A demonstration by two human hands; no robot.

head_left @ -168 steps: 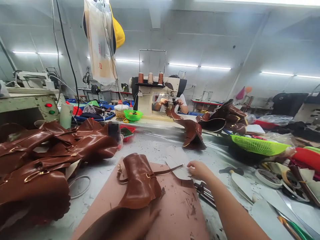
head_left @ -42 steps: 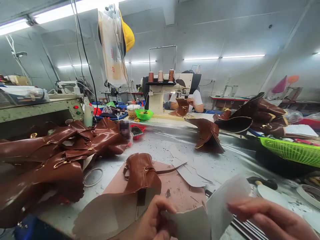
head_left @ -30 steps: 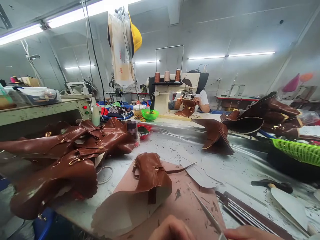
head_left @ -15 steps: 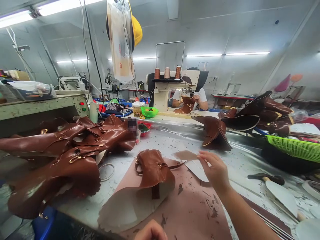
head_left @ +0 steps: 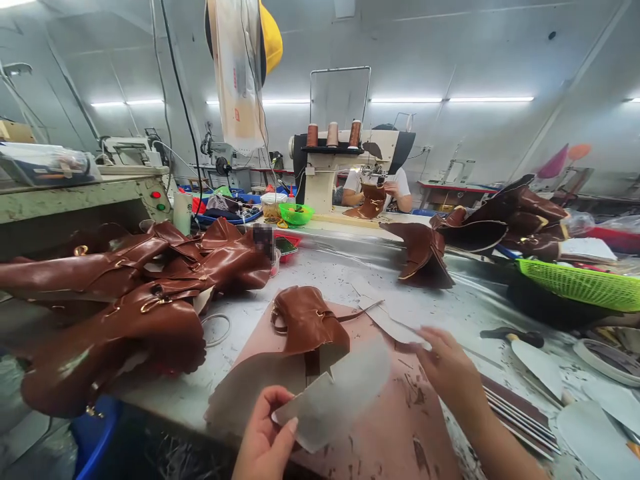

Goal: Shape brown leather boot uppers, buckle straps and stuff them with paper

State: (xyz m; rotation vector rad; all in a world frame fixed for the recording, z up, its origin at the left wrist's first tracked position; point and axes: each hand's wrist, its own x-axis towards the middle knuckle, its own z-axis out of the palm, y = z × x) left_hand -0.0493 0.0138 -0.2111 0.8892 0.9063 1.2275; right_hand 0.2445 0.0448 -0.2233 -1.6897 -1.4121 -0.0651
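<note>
My left hand (head_left: 263,437) is low in the middle, pinching the corner of a pale grey cut piece (head_left: 335,393) that it holds up over the brown work mat (head_left: 380,427). My right hand (head_left: 447,370) hovers to the right of that piece, fingers stretched towards thin pale pieces (head_left: 395,323) lying at the mat's far edge. A brown leather boot upper (head_left: 305,323) with a buckle strap lies on the mat just beyond the held piece.
A heap of brown leather uppers (head_left: 120,300) fills the left of the table. More uppers (head_left: 425,253) lie further back, and a green basket (head_left: 575,283) stands right. A knife (head_left: 530,347) and tape rolls (head_left: 605,353) lie right. Another person (head_left: 383,190) sits at a sewing machine (head_left: 340,167).
My left hand has risen into view holding the pale piece up. My right hand has drawn back from the far pieces towards me and lowered.
</note>
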